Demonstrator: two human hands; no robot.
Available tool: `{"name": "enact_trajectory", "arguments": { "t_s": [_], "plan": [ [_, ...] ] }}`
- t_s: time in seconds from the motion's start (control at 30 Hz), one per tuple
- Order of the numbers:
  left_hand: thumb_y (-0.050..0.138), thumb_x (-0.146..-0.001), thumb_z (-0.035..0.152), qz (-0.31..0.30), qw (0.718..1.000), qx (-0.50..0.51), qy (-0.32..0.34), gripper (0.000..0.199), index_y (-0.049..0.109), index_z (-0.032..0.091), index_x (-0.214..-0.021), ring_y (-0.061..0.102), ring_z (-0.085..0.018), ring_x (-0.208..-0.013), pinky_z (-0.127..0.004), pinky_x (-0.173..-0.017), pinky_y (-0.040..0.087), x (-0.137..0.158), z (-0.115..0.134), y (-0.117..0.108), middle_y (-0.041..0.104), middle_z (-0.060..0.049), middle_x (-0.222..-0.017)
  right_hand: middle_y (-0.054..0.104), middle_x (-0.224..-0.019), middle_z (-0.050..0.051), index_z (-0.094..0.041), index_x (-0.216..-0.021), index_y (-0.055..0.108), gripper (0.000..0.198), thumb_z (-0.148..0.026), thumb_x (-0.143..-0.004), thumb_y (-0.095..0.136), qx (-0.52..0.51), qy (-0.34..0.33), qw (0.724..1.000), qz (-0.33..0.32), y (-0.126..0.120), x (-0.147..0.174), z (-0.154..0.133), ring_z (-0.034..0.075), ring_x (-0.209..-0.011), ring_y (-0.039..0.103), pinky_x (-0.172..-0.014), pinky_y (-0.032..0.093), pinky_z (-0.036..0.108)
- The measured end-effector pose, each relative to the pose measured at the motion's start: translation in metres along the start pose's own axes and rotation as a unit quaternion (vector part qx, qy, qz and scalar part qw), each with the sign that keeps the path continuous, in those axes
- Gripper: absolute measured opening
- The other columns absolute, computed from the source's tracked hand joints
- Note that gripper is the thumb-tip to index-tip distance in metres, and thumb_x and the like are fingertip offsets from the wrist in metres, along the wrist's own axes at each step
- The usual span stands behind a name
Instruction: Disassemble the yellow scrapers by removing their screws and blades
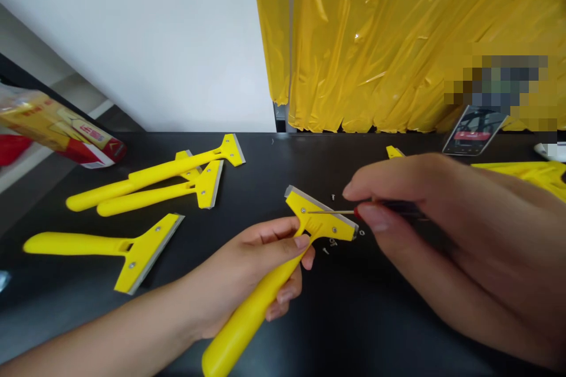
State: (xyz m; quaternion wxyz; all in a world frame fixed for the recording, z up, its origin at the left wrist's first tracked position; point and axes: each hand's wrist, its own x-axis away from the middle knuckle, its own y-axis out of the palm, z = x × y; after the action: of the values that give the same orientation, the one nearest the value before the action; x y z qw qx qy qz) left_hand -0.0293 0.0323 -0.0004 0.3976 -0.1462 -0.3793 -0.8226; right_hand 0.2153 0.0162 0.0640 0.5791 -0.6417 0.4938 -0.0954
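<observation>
Head view: left grip (260, 247) wraps the scraper (269, 293) over the table (256, 203), short of its far edge; right grip (469, 235) pinches a screwdriver (333, 212) at one screw (303, 210). Best turn it squarely, pressing firmly.

Bare hands (259, 256), bare left forearm (132, 324)

Scrapers (71, 244) lie left on the tabletop (375, 318), a package (66, 129) beyond them, far left. Loose screws (326, 250) lie around the middle scraper (260, 300). Far right, a phone (474, 132) stands before plastic sheeting (367, 41).
</observation>
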Motion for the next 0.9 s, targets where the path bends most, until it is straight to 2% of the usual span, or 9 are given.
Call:
{"name": "enact_trajectory", "arguments": {
  "t_s": [0.1,0.3,0.57,0.7,0.73,0.8,0.9],
  "plan": [
    [0.067,-0.106,0.037,-0.003,1.000,-0.010,-0.002,0.021,0.064,0.018,-0.095,0.045,-0.006,-0.050,-0.017,-0.044,0.040,0.0002,-0.0007,-0.0002,0.054,0.003,-0.074,0.075,-0.089,-0.001,-0.026,-0.103,0.056,0.008,-0.018,-0.106,0.054,0.009,-0.012,1.000,-0.023,0.0022,-0.0004,0.0012,0.016,-0.067,0.066,-0.059,0.047,0.035],
    [0.067,-0.105,0.036,-0.002,1.000,-0.013,-0.005,0.021,0.066,0.017,-0.096,0.047,-0.006,-0.052,-0.016,-0.044,0.040,0.0002,-0.0009,0.0004,0.057,0.001,-0.083,0.074,-0.089,-0.003,-0.026,-0.096,0.051,0.014,-0.019,-0.108,0.052,0.001,-0.014,1.000,-0.011,0.0049,-0.0013,0.0018,0.014,-0.066,0.061,-0.059,0.043,0.032],
    [0.065,-0.107,0.038,-0.012,1.000,-0.028,-0.002,0.025,0.067,0.017,-0.094,0.049,-0.006,-0.046,-0.015,-0.043,0.042,0.0005,0.0008,-0.0003,0.055,0.003,-0.067,0.073,-0.091,-0.004,-0.023,-0.111,0.059,0.011,-0.017,-0.108,0.050,-0.015,0.011,1.000,0.000,0.0043,-0.0018,0.0052,0.010,-0.068,0.064,-0.062,0.046,0.028],
    [0.075,-0.101,0.031,-0.029,0.999,-0.029,0.007,0.016,0.069,0.018,-0.108,0.055,-0.007,-0.063,-0.013,-0.050,0.049,0.0023,0.0017,-0.0003,0.060,0.000,-0.091,0.076,-0.093,-0.002,-0.025,-0.105,0.057,0.009,-0.018,-0.107,0.052,0.030,-0.016,0.999,0.000,0.0025,0.0006,0.0045,0.014,-0.071,0.067,-0.061,0.046,0.033],
    [0.077,-0.099,0.028,-0.041,0.999,-0.030,0.005,0.018,0.068,0.020,-0.114,0.057,-0.007,-0.066,-0.014,-0.051,0.052,0.0030,0.0020,-0.0004,0.061,0.000,-0.097,0.078,-0.097,-0.002,-0.025,-0.105,0.057,0.007,-0.019,-0.106,0.054,0.047,-0.020,0.999,0.007,0.0015,0.0013,0.0037,0.016,-0.073,0.069,-0.062,0.047,0.034],
    [0.075,-0.100,0.027,-0.066,0.997,-0.037,-0.014,0.024,0.063,0.025,-0.121,0.060,-0.007,-0.063,-0.015,-0.047,0.054,0.0047,0.0021,-0.0005,0.063,0.000,-0.101,0.080,-0.102,0.001,-0.025,-0.107,0.060,0.003,-0.024,-0.106,0.057,0.074,-0.025,0.997,0.028,-0.0011,0.0027,0.0010,0.018,-0.076,0.073,-0.065,0.051,0.036],
    [0.070,-0.104,0.035,-0.067,0.994,-0.075,-0.051,0.018,0.060,0.027,-0.118,0.056,-0.006,-0.051,-0.014,-0.040,0.048,0.0072,0.0008,-0.0005,0.066,0.001,-0.097,0.082,-0.099,0.003,-0.024,-0.114,0.066,0.010,-0.029,-0.106,0.062,0.083,-0.026,0.995,0.048,-0.0049,0.0047,-0.0039,0.020,-0.070,0.073,-0.064,0.052,0.037]
  ]
}}
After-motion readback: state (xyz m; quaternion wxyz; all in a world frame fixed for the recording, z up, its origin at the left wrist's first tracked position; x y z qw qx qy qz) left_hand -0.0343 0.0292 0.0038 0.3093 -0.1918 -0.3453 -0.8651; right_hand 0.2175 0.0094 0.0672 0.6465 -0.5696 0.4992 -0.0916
